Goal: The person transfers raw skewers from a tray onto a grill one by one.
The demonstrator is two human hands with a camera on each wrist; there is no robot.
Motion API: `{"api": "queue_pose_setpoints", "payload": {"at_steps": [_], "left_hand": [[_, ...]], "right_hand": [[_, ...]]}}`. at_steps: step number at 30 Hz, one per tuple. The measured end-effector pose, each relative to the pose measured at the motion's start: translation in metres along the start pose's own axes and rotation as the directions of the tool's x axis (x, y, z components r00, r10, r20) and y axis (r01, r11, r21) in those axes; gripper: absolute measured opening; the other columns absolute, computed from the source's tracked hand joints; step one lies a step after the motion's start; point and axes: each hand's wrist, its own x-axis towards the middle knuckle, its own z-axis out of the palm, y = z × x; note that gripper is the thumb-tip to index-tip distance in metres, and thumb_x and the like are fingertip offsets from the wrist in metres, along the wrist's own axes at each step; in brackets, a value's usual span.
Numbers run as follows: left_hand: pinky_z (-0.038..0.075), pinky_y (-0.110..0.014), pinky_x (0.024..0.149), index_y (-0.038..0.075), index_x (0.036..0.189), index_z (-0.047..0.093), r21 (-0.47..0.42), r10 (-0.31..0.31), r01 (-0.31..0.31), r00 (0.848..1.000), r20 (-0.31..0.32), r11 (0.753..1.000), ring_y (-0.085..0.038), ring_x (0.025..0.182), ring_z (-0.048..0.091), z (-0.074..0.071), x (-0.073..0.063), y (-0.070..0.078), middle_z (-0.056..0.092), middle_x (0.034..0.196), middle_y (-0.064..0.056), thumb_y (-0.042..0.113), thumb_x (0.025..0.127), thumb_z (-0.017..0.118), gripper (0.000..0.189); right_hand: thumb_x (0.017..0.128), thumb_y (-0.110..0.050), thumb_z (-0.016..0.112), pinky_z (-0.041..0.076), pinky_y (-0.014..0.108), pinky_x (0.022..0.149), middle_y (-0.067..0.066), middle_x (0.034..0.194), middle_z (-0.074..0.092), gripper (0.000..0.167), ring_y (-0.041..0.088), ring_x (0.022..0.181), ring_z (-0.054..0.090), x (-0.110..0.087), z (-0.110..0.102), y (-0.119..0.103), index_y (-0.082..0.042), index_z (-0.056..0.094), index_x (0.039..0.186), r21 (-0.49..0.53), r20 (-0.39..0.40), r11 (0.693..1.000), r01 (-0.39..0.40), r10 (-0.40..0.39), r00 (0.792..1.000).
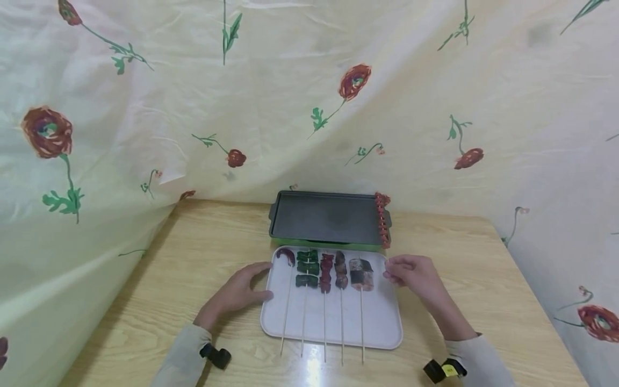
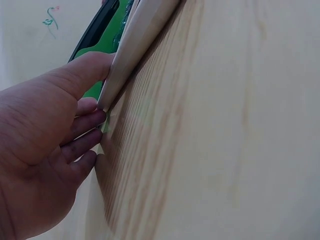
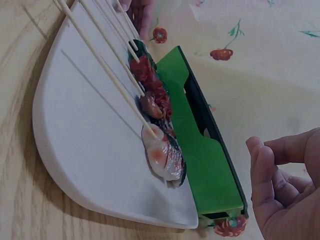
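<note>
On a white tray [image 1: 382, 322], several skewers lie side by side: a dark red curved piece [image 1: 286, 255], green pieces [image 1: 307, 267], red meat [image 1: 326, 273], brown chunks [image 1: 341, 270] and fish-like pieces with dark skin [image 1: 361, 274]. My left hand [image 1: 244, 287] holds the tray's left edge, its thumb over the rim. At the far right corner, my right hand [image 1: 411, 274] pinches the thin stick end of a red meat skewer [image 1: 382, 220]. That skewer lies along the right side of a black griddle pan [image 1: 329, 215]. In the right wrist view, my thumb and finger tips [image 3: 255, 145] come together.
The pan sits on a green base [image 3: 205, 165] directly behind the tray. Stick ends stick out over the tray's near edge. A floral cloth [image 1: 271, 107] hangs behind the wooden table [image 1: 217, 226] and along both sides.
</note>
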Motion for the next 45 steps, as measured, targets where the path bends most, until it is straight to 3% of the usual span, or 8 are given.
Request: {"api": "queue_pose_setpoints", "payload": {"at_steps": [15,21,26,30,36,40,45], "left_hand": [[0.035,-0.050,0.122,0.013,0.150,0.051,0.003,0.021,-0.021,1.000,-0.006,1.000,-0.031,0.146,0.042,0.001,-0.002,0.004,0.050,0.155,-0.009,0.032,0.088,0.082,0.073],[0.034,-0.049,0.123,0.012,0.150,0.051,-0.003,0.036,-0.036,0.999,-0.007,0.999,-0.031,0.146,0.042,0.001,-0.002,0.004,0.050,0.155,-0.010,0.030,0.088,0.083,0.073],[0.034,-0.050,0.122,0.012,0.150,0.051,-0.009,0.046,-0.047,0.999,-0.008,0.999,-0.031,0.146,0.042,0.001,-0.001,0.003,0.050,0.155,-0.010,0.031,0.088,0.082,0.073],[0.035,-0.050,0.122,0.013,0.150,0.051,-0.002,0.030,-0.030,0.999,-0.012,1.000,-0.031,0.146,0.042,0.002,-0.001,0.003,0.050,0.155,-0.009,0.031,0.088,0.082,0.072],[0.034,-0.051,0.122,0.014,0.151,0.051,0.007,0.003,-0.003,1.000,-0.017,1.000,-0.031,0.147,0.041,0.003,-0.001,0.002,0.049,0.155,-0.009,0.031,0.088,0.082,0.072],[0.034,-0.051,0.122,0.013,0.151,0.051,0.008,0.004,-0.004,1.000,-0.019,1.000,-0.031,0.147,0.041,0.004,-0.001,0.001,0.049,0.155,-0.009,0.031,0.088,0.082,0.072],[0.034,-0.051,0.122,0.013,0.150,0.051,-0.006,0.004,-0.004,1.000,-0.022,1.000,-0.032,0.146,0.041,0.004,-0.002,0.001,0.049,0.155,-0.010,0.030,0.088,0.082,0.072]], "right_hand": [[0.099,-0.006,0.061,0.062,0.025,0.068,0.010,0.092,0.076,0.034,0.008,0.079,0.068,0.009,-0.001,0.017,0.020,0.061,0.121,0.041,0.001,0.999,0.000,0.000,1.000],[0.101,-0.013,0.063,0.063,0.026,0.070,0.012,0.096,0.076,0.039,0.011,0.082,0.069,0.009,-0.002,0.020,0.018,0.061,0.125,0.035,-0.007,0.999,-0.002,0.002,1.000],[0.103,-0.021,0.062,0.064,0.030,0.073,0.015,0.101,0.076,0.043,0.018,0.086,0.070,0.004,-0.006,0.018,0.014,0.062,0.128,-0.038,-0.003,0.999,-0.003,0.003,1.000],[0.102,-0.033,0.063,0.065,0.033,0.072,0.017,0.105,0.076,0.049,0.025,0.086,0.072,-0.005,-0.012,0.013,0.007,0.064,0.131,-0.152,-0.030,0.988,0.021,-0.026,0.999],[0.100,-0.044,0.065,0.063,0.029,0.065,0.016,0.108,0.076,0.054,0.026,0.084,0.074,-0.030,-0.019,0.003,-0.002,0.064,0.135,-0.323,-0.090,0.940,0.111,-0.148,0.985],[0.099,-0.040,0.067,0.060,0.025,0.063,0.012,0.104,0.077,0.049,0.021,0.081,0.073,-0.049,-0.019,-0.004,-0.003,0.066,0.131,-0.359,-0.128,0.923,0.141,-0.198,0.972],[0.098,-0.037,0.070,0.060,0.024,0.061,0.010,0.102,0.077,0.042,0.014,0.078,0.072,-0.073,-0.012,-0.007,-0.005,0.070,0.126,-0.355,-0.187,0.925,0.135,-0.212,0.959]]}}
